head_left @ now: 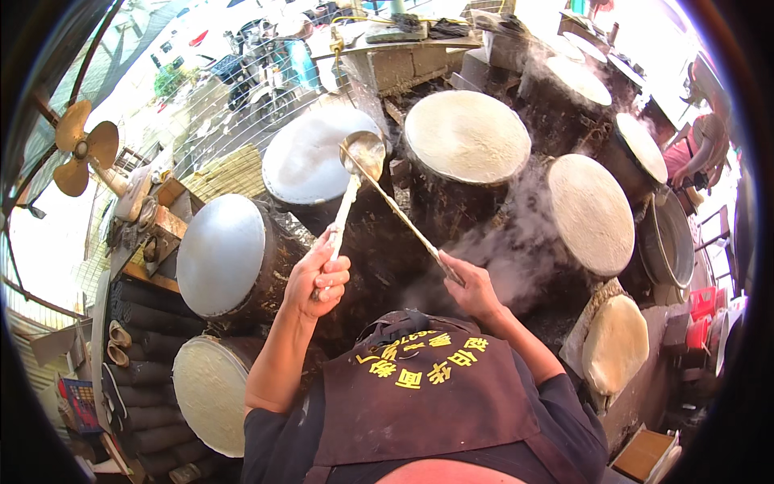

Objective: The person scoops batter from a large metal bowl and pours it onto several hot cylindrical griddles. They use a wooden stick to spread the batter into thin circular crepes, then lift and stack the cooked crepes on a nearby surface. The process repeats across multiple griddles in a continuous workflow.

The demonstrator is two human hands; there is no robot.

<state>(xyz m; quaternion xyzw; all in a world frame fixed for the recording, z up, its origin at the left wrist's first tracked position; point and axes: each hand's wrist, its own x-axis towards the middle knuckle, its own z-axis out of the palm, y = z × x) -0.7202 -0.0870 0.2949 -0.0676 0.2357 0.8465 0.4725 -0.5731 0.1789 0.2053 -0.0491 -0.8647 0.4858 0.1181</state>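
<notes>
My left hand [321, 273] grips the batter-coated handle of a ladle [363, 155], whose bowl is over the right edge of a round griddle [298, 157] with a white, glossy surface. My right hand [468, 281] holds a long thin stick [407, 223], its far end at the ladle's bowl. To the right is a griddle covered by a pale, speckled round sheet [468, 135], and another such sheet [590, 214] sits lower right, with steam near it. A smooth silvery griddle [220, 252] is at left, above a batter-covered one [208, 395].
Several more dark drum stoves [576, 81] with pale tops stand behind at right. A brass-bladed fan [87, 147], dark rolls [149, 339] and a wire fence with a motorbike [262, 77] are at left and back. A co-worker [697, 141] is at far right; red plastic items [703, 302] sit below.
</notes>
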